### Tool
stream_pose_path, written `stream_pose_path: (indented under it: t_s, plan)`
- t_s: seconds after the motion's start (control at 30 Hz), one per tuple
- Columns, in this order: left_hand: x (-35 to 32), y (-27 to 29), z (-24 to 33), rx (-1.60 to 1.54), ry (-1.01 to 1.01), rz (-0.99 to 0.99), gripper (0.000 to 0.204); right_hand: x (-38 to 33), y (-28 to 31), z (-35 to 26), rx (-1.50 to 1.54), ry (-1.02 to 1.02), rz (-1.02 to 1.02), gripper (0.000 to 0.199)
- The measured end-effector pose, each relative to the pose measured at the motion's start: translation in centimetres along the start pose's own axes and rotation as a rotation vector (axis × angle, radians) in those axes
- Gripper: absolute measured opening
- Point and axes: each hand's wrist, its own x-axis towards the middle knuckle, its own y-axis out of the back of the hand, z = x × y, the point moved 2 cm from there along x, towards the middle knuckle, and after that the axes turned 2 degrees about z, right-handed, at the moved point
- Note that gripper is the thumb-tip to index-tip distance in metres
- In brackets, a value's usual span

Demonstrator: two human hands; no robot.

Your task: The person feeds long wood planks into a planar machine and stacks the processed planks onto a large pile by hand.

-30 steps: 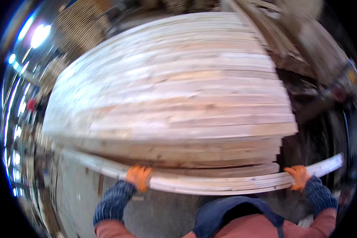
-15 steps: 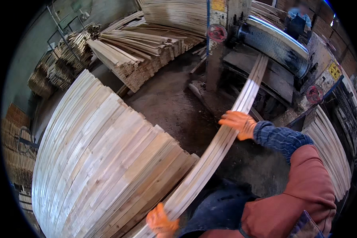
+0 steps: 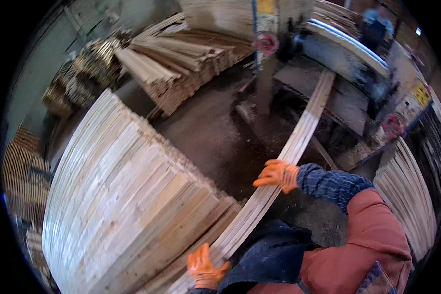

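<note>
A narrow bundle of long pale wooden planks (image 3: 242,220) runs from the lower edge up to the feed table of a machine (image 3: 348,105). My right hand (image 3: 279,175), in an orange glove, lies across the bundle at mid-length, its fingers reaching over the left edge. Nearer to me, my left hand (image 3: 207,268), gloved alike, straddles the planks with fingers on one side and thumb on the other. Both hands grip the bundle; their undersides are hidden. The planks' far ends lie on the feed table at the roller housing.
Left of the bundle rises a large stack of planks (image 3: 127,196). More timber (image 3: 181,63) is piled behind it, and bundled strips (image 3: 88,68) stand by the wall. Further planks (image 3: 406,191) lie at right. Beyond the machine stands a person (image 3: 376,28). Red handwheels (image 3: 266,44) sit on its posts.
My right hand has slid back along the planks toward me, to the lower left. The left hand has shifted slightly up and right. The view has turned a little.
</note>
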Motion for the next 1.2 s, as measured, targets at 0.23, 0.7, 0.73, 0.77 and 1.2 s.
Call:
stream_pose_path:
  t_s: [0.23,0.7,0.73,0.77,1.2]
  plan:
    - [-11.8,4.6,-10.1,0.358,0.430,-0.170,0.094,-3.4,1.9,4.7,0.049,-0.399,0.049,0.109]
    - [-5.4,0.9,-0.7,0.031,0.366,-0.110,0.101,4.1,3.2,-7.9,0.248,0.066,-0.172,0.104]
    - [-6.9,2.0,-2.0,0.048,0.394,-0.120,0.102,3.7,3.6,-7.0,0.257,0.030,-0.197,0.100]
    - [-8.9,2.9,-4.2,0.102,0.451,-0.181,0.104,3.2,4.2,-5.9,0.267,-0.013,-0.219,0.096]
    - [-13.1,2.7,-8.0,0.127,0.349,-0.057,0.090,11.6,-5.1,-2.6,1.117,-0.792,-0.695,0.069]
